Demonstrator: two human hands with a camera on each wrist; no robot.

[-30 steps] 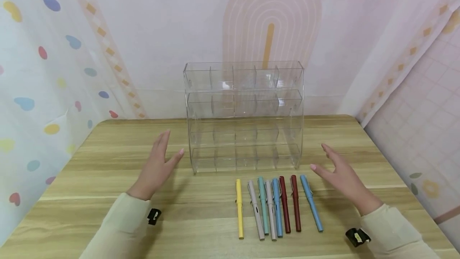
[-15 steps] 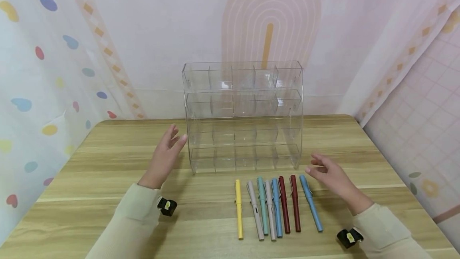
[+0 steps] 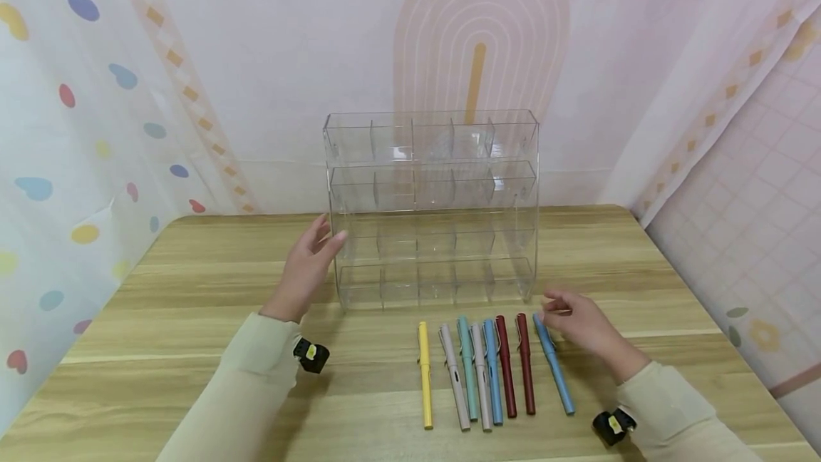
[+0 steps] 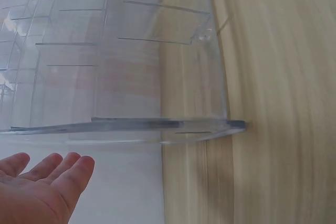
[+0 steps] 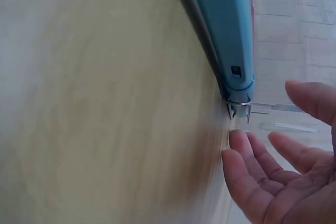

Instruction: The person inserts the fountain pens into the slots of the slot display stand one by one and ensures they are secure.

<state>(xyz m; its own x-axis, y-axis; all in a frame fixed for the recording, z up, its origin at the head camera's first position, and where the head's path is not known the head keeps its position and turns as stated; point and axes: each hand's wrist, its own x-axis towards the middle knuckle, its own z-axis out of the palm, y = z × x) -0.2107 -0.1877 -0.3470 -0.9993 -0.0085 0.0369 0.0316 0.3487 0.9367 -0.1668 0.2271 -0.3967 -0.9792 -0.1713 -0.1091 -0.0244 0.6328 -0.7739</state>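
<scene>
A clear acrylic rack [image 3: 436, 271] with several divided compartments stands upright on the table. At its left side is my left hand [image 3: 304, 269], fingers relaxed; the left wrist view shows a gap between the fingers [image 4: 73, 174] and the rack's side panel [image 4: 131, 125]. My right hand [image 3: 584, 323], fingers loosely bent and holding nothing, is beside the upper end of the rightmost blue pen [image 3: 555, 369]; whether it touches the pen I cannot tell. Left of that pen lie two dark red pens [image 3: 526, 369], a blue, two grey, a teal and a yellow pen [image 3: 425, 376].
The wooden table [image 3: 160, 319] reaches back to a patterned curtain [image 3: 295, 77]. A black wrist device [image 3: 311, 355] is at the left sleeve, another [image 3: 612, 426] at the right sleeve.
My left hand has moved right and forward to the rack's side. My right hand has moved left and down toward the rightmost blue pen, its fingers more bent. The pens and rack stay in place.
</scene>
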